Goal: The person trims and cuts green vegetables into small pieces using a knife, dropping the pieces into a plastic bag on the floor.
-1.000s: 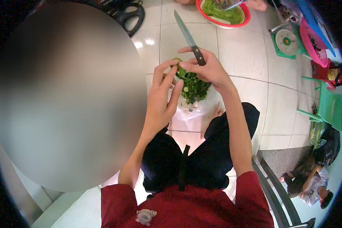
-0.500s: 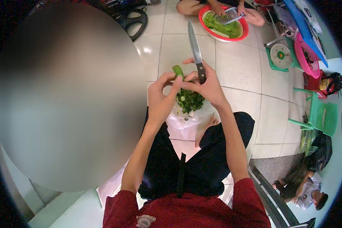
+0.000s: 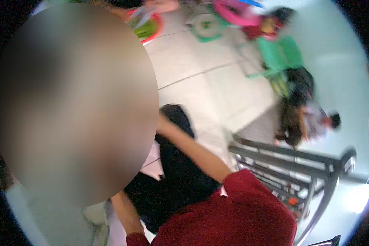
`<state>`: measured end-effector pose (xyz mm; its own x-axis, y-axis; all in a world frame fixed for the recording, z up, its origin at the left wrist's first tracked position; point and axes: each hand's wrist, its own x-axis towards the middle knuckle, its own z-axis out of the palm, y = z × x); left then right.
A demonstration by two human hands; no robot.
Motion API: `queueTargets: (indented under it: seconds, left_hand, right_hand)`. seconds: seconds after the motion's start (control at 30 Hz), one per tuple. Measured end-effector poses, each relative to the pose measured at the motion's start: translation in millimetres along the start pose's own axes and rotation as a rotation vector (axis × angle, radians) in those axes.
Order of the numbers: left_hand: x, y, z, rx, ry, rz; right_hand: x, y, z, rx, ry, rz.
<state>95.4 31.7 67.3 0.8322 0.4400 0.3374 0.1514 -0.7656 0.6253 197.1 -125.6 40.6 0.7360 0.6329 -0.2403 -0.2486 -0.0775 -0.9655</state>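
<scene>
A large blurred oval covers the left of the head view and hides both of my hands. My right forearm reaches up and left into it from a dark red sleeve. Lower down, part of my left forearm shows at the oval's bottom edge. Whatever my hands hold is hidden, and neither the knife, the green vegetable piece nor the bag of chopped greens can be seen. My dark trousers lie below the arms.
A red basin with greens is partly visible at the top, near another person's arms. Beyond the tiled floor are a green scale, a pink basin, a green chair, a seated person and a grey metal railing.
The view has swung right, so the surroundings shift left. My hands, which held a knife in the right and a green vegetable piece in the left, are now behind the blur.
</scene>
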Motion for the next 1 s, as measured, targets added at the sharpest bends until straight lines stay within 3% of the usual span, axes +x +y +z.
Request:
queueTargets:
  seconds: [0.03,0.1,0.23,0.3,0.5,0.7,0.77,0.87,1.0]
  left_hand:
    - [1,-20,-1,-0.045,-0.112,-0.072]
    - [-2,-7,-9,-0.107,-0.122,-0.085]
    - [-9,-12,-6,-0.068,-0.142,-0.047]
    - [-10,-10,-6,-0.129,-0.185,-0.074]
    - [0,-23,-3,-0.121,-0.316,-0.116]
    - [18,-37,6,0.013,-0.405,-0.149]
    - [10,-71,18,0.046,-0.291,0.003]
    - [9,-86,17,0.147,-0.321,-0.029]
    - [10,-50,11,0.133,-0.287,-0.080]
  right_hand:
    - [2,-11,9,-0.002,0.023,-0.056]
    - [15,4,27,0.064,0.084,-0.142]
    - [-5,-14,40,0.316,0.126,0.080]
    - [5,13,51,0.342,0.102,0.101]
    - [2,-12,49,0.410,0.192,0.130]
    - [17,-10,58,0.820,0.124,0.093]
    - [14,-9,64,0.902,0.095,0.056]
    - [1,-17,71,0.730,0.151,-0.020]
    - [10,13,77,0.880,0.103,-0.027]
